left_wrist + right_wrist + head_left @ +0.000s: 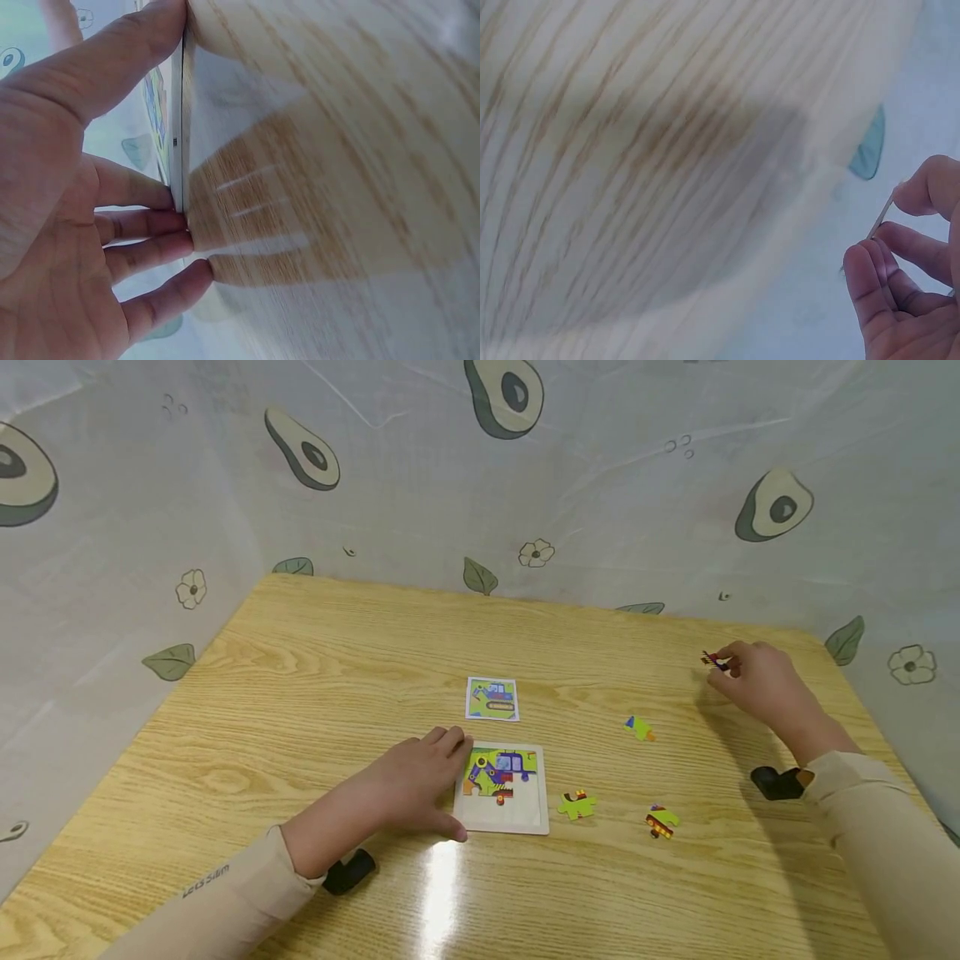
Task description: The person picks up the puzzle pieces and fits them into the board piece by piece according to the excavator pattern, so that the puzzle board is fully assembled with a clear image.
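- Left hand (416, 781) rests flat against the puzzle tray's (501, 817) left edge, fingers straight.
- Right hand (757, 681) pinches a puzzle piece (714, 661) above the counter's (300, 693) far right corner.
- Loose pieces (576, 806) lie right of the tray; a picture card (492, 699) lies behind it.
- Avocado-print cloth (600, 485) walls the counter's edges; its left half lies bare.

left hand (67, 225) | fingers (146, 249) and thumb straight against puzzle tray (178, 142) edge; wooden table (337, 150) beside
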Demonstrator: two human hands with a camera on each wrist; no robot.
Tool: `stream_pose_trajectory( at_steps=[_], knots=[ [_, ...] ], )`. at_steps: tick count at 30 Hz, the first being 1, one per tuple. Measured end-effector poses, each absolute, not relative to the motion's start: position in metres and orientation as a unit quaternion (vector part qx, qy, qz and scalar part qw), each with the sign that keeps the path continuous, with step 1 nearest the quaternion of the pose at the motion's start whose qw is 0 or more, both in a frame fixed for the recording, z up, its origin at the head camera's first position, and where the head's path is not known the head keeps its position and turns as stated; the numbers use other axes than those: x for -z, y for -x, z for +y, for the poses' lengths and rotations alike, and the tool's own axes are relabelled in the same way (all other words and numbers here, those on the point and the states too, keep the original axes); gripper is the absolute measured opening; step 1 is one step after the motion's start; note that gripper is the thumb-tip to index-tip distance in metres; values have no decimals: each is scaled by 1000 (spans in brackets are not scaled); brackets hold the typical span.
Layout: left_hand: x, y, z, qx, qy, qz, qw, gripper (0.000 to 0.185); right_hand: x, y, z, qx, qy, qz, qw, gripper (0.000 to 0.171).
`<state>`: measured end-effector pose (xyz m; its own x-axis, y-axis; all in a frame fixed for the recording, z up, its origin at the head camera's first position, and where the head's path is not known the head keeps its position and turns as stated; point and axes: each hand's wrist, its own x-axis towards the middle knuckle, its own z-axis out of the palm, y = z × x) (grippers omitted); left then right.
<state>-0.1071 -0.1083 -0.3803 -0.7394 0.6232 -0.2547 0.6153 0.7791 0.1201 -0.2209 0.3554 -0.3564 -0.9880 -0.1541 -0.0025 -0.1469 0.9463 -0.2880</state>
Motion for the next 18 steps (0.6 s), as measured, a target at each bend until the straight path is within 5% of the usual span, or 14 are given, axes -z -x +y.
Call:
stream_pose_trajectory(
  at_steps=[18],
  knots=[
    [382, 107, -109, -12, -329, 934, 143, 116, 351, 184, 275, 162, 199, 966, 18, 36]
  ],
)
